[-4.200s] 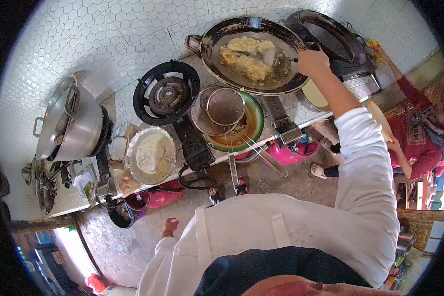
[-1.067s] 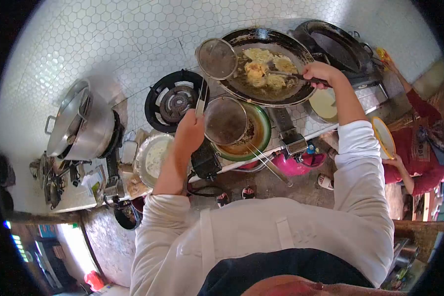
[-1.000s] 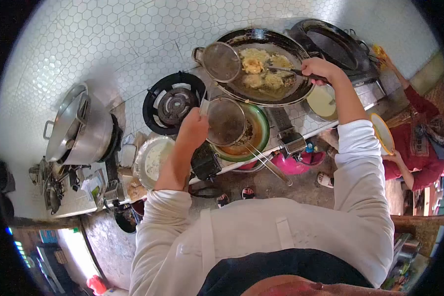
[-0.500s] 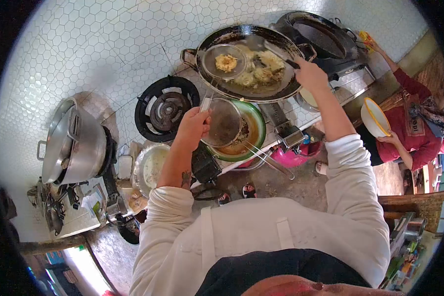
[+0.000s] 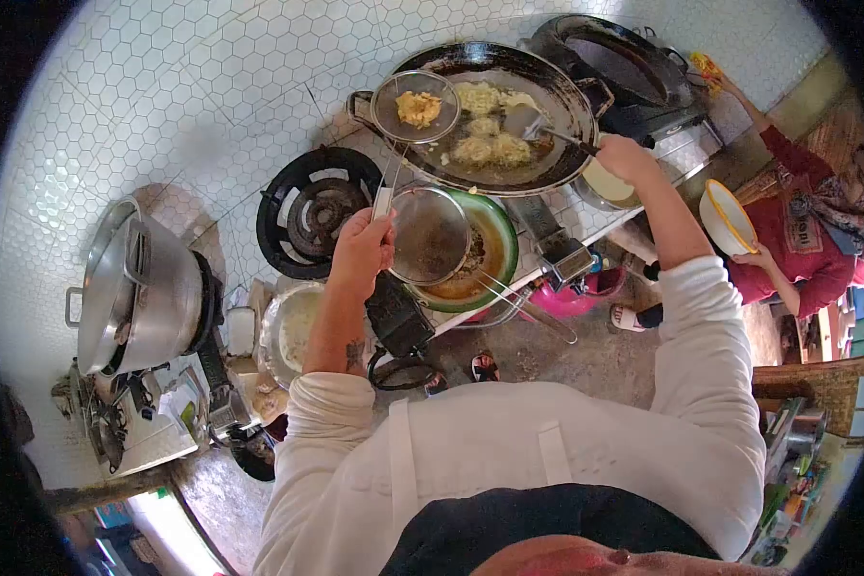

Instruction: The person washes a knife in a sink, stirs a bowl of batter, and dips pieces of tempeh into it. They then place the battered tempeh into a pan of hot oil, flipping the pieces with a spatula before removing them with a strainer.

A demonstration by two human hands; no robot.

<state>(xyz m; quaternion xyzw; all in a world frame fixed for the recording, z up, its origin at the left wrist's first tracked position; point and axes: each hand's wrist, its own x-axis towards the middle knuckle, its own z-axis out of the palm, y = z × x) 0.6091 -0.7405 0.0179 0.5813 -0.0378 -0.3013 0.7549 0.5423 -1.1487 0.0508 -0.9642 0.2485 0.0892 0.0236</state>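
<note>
My left hand is closed round the handle of a wire-mesh strainer, which is over the left edge of a large dark wok. A golden fritter lies in the mesh. In my right hand is the dark handle of a metal spatula, its blade inside the wok near several pale fritters in oil. Below the wok, a second mesh strainer rests across a green-rimmed basin.
Left of the wok is a black gas burner, with a large metal pot farther left. A bowl of pale batter is near my left forearm. At right, a co-worker holds a yellow-rimmed bowl near another black pan.
The strainer with its fritter has shifted left and up toward the wok's rim. My right hand has drawn back to the right, and the spatula blade is lower left in the wok.
</note>
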